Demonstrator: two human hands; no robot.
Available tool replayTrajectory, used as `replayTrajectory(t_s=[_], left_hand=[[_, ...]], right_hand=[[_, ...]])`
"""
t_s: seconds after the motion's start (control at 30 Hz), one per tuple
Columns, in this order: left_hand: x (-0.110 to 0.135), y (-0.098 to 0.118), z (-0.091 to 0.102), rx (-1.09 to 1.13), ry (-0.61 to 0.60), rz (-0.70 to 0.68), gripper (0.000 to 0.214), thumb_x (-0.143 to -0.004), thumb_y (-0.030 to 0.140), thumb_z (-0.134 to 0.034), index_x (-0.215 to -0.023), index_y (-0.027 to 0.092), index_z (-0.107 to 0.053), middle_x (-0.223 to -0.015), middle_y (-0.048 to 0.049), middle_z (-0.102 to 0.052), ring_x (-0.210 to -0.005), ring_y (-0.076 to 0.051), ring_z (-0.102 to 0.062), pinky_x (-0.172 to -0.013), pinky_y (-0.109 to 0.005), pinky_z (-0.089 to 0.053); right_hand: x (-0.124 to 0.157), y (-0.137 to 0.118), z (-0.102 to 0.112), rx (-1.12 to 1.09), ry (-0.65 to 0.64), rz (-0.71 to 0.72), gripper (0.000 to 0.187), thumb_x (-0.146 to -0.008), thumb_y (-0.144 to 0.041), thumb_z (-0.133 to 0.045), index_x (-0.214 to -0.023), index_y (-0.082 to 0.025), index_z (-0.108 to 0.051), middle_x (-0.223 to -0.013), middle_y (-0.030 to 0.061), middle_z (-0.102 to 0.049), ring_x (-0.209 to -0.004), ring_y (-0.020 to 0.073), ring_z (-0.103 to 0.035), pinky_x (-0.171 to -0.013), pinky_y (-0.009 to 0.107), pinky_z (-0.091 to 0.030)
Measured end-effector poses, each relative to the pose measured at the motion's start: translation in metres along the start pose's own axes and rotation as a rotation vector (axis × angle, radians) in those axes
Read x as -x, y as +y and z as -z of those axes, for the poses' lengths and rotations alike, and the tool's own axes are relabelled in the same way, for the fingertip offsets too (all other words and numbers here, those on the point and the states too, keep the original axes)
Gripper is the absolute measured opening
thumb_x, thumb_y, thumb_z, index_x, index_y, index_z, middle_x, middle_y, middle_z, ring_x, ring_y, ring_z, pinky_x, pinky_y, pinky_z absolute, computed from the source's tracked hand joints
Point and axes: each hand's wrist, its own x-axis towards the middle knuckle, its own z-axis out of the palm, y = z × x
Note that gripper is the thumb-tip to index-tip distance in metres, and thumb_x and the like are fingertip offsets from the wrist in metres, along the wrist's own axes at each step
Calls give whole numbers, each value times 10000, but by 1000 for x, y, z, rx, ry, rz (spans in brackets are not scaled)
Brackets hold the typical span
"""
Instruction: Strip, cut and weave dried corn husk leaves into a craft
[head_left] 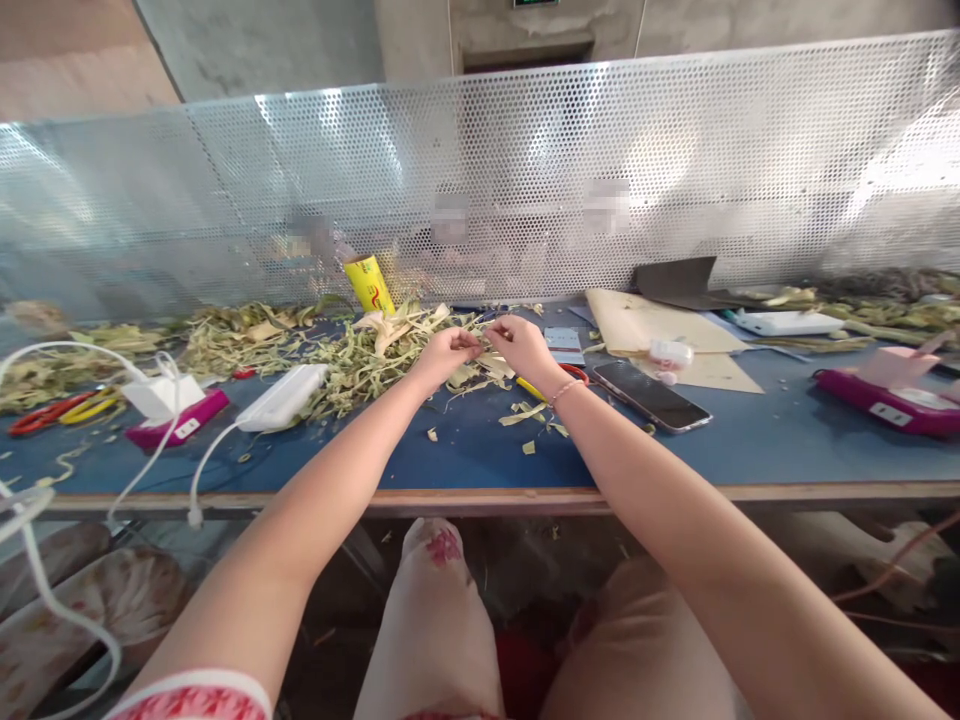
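A loose heap of dry, greenish-yellow plant scraps (352,360) lies on the blue tabletop. At its right edge, my left hand (451,352) and my right hand (519,345) almost meet, fingertips pinched together. Whatever sits between the fingers is too small to make out, perhaps a strip of the same plant. Under my right wrist a tool with yellow and red handles (531,388) shows in part. Behind that wrist is a pale printed card (564,346). Small scraps (523,413) are scattered in front of the hands.
A yellow tube (369,284) stands behind the heap. To the right lie a phone (654,396), a small white bottle (670,353) and brown paper (652,322). Leftward are a white power bank (283,397), cables and a purple socket block (180,420). A perforated metal screen (510,180) rises behind.
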Motion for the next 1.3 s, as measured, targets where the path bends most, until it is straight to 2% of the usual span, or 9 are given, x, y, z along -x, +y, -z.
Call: replayTrajectory(t_s=[0.1, 0.17, 0.23, 0.4, 0.6, 0.8, 0.93, 1.07, 1.3], left_hand=[[1, 3, -2, 5, 45, -3, 157, -599, 202, -658, -704, 152, -554, -637, 16, -586, -633, -102, -542, -677, -267, -431], [0, 4, -2, 9, 96, -8, 142, -607, 180, -642, -705, 153, -544, -648, 14, -585, -632, -101, -536, -671, -264, -432], [-1, 3, -2, 8, 139, -25, 135, -612, 165, -630, -706, 152, -534, -673, 7, -584, -639, -101, -533, -666, -260, -427], [-3, -3, 0, -46, 211, -92, 147, -628, 169, -624, -723, 159, -513, -721, -3, -574, -706, -114, -547, -668, -249, -404], [-3, -3, -2, -59, 217, -109, 131, -656, 169, -610, -731, 158, -503, -735, -8, -571, -730, -119, -554, -677, -251, -405], [-2, 0, -4, -74, 186, -123, 135, -642, 93, -577, -734, 158, -503, -733, -2, -574, -724, -111, -556, -665, -242, -411], [-1, -1, -5, -116, 160, -138, 145, -652, 75, -547, -759, 164, -508, -742, 6, -579, -635, -88, -529, -634, -241, -409], [1, -1, -7, -130, 150, -149, 170, -653, 46, -523, -771, 164, -494, -743, 7, -566, -585, -77, -501, -611, -240, -404], [1, 0, -9, -167, 147, -205, 155, -674, 52, -502, -768, 172, -471, -721, 14, -552, -641, -88, -528, -624, -235, -419]], right_hand=[[-1, 1, -1, 11, 78, 47, 103, -742, -215, -515, -768, -153, -593, -788, 49, -560, -723, 156, -509, -708, 285, -406], [-1, 1, -1, 65, 172, 117, 122, -732, -185, -542, -830, -151, -606, -881, 81, -553, -835, 187, -516, -788, 324, -402], [0, -1, -1, 128, 206, 187, 124, -737, -158, -550, -837, -150, -624, -913, 95, -545, -910, 208, -507, -862, 359, -375], [4, -4, -7, 151, 46, 223, 164, -779, -134, -519, -833, -154, -673, -874, 88, -569, -875, 198, -537, -864, 353, -393], [6, -8, -10, 174, -4, 155, 216, -797, -136, -509, -910, -144, -693, -889, 104, -593, -901, 199, -543, -862, 333, -411], [6, -8, -11, 119, 8, 75, 198, -764, -135, -540, -881, -165, -697, -857, 78, -624, -848, 183, -564, -818, 322, -440], [5, -6, -13, 85, 34, 29, 164, -721, -121, -572, -810, -167, -702, -808, 60, -635, -791, 173, -571, -770, 300, -452], [3, -2, -14, 91, 68, 59, 176, -690, -89, -568, -772, -174, -698, -781, 49, -629, -749, 167, -565, -755, 296, -452], [5, -3, -13, 137, 72, 132, 177, -702, -81, -545, -776, -144, -692, -775, 64, -585, -684, 152, -541, -708, 276, -452]])
